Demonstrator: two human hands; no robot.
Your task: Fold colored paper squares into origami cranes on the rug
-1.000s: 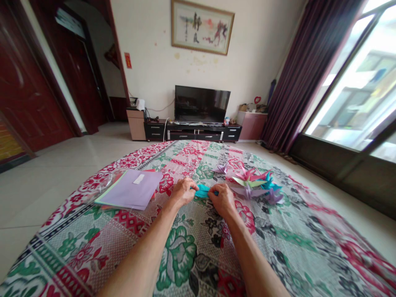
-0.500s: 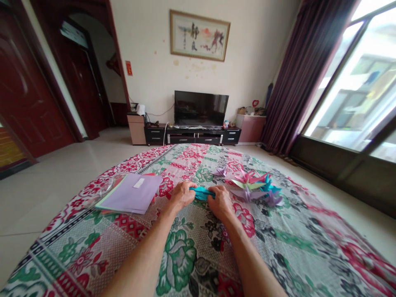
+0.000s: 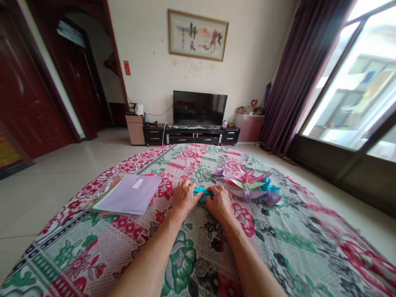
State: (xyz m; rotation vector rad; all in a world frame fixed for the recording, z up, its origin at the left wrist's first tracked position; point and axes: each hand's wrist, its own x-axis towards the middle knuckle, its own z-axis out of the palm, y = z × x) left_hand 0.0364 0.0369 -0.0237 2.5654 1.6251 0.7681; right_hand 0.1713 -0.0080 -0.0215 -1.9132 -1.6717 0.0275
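A folded piece of blue paper (image 3: 202,191) lies low over the patterned tablecloth, held between both hands and partly covered by the fingers. My left hand (image 3: 185,197) is closed on its left end, the thumb reaching across the front. On the right end, my right hand (image 3: 220,201) grips with thumb and fingers pinched together. Just to the right of that hand stand several folded paper cranes in pink, green, purple and blue, among them a purple crane (image 3: 246,192) and a blue crane (image 3: 268,183). A smaller purple crane (image 3: 220,170) sits farther back.
Left of my hands lies a stack of coloured paper (image 3: 130,200), purple on top, with a small white slip (image 3: 137,184) on it and clear plastic wrap around. The round table's flowered tablecloth (image 3: 173,161) reaches toward a TV stand with a television (image 3: 199,108).
My left hand has shifted its grip slightly toward the right, its thumb now lying over the blue paper. Less of the paper shows between the hands. The view has tilted a little.
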